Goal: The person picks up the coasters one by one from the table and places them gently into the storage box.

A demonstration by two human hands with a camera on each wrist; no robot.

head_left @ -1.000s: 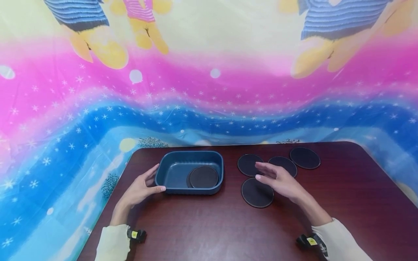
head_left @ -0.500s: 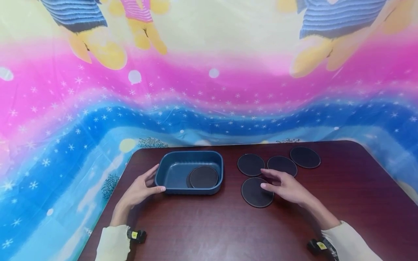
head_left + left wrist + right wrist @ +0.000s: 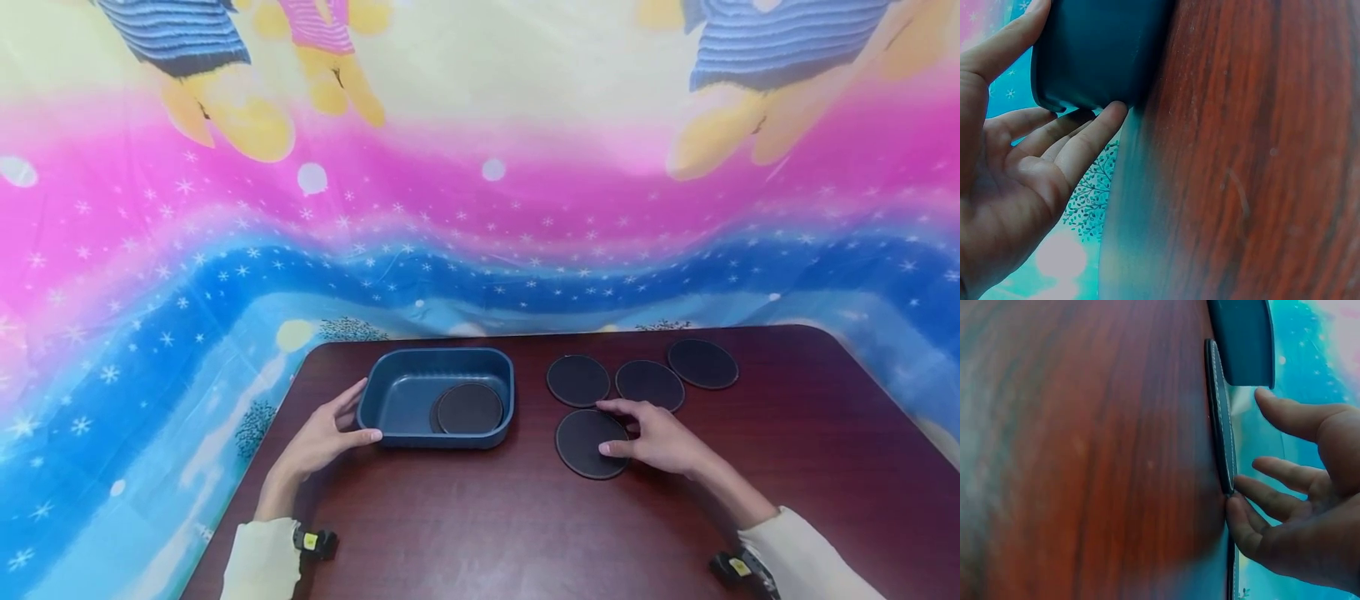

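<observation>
A blue rectangular baking dish (image 3: pixel 438 441) stands at the back left of the table. A round dark coaster (image 3: pixel 470 408) lies in its right half, overlapping another one beneath. My left hand (image 3: pixel 318 437) holds the dish's left end, thumb at the front and fingers at the side; in the left wrist view fingertips touch the dish wall (image 3: pixel 1097 50). My right hand (image 3: pixel 660 437) reaches over the right part of the nearest loose coaster (image 3: pixel 581 446). In the right wrist view its thumb is apart from that stitched coaster (image 3: pixel 1221 419), while lower fingertips meet its near edge.
Behind the nearest coaster lie a left coaster (image 3: pixel 577 380), a middle coaster (image 3: pixel 651 385) and a right coaster (image 3: pixel 703 363), all flat on the dark red table (image 3: pixel 480 533). A printed cloth (image 3: pixel 480 208) hangs behind the table.
My right hand has come back and down from over the rear coasters to the nearest coaster, its thumb and fingers spreading apart. The left hand keeps its place on the baking dish.
</observation>
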